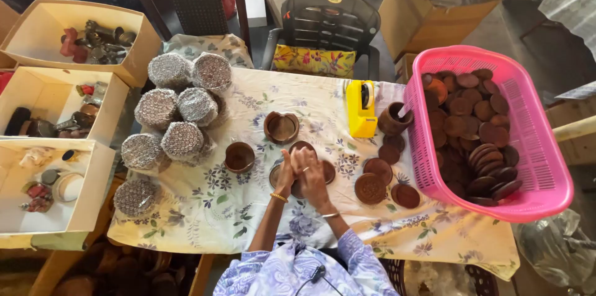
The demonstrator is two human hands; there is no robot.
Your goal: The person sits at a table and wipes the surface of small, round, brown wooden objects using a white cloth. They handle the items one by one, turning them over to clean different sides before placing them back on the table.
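Observation:
My left hand [285, 172] and my right hand [310, 174] meet over the middle of the table, pressed together above a small stack of brown clay lids [328, 172]. The fingers are closed around something between them, but I cannot make out what it is. A brown clay bowl [239, 157] stands just left of my hands. Another clay bowl [281, 127] sits behind them. Loose brown lids [370, 187] lie to the right on the floral tablecloth [205, 209].
A pink basket [540, 165] full of brown clay lids stands at the right. A yellow tape dispenser [361, 110] and a clay pot [393, 119] sit beside it. Several bubble-wrapped bundles [180, 107] are piled at the left. Open cardboard boxes [37, 91] line the far left; chairs stand behind.

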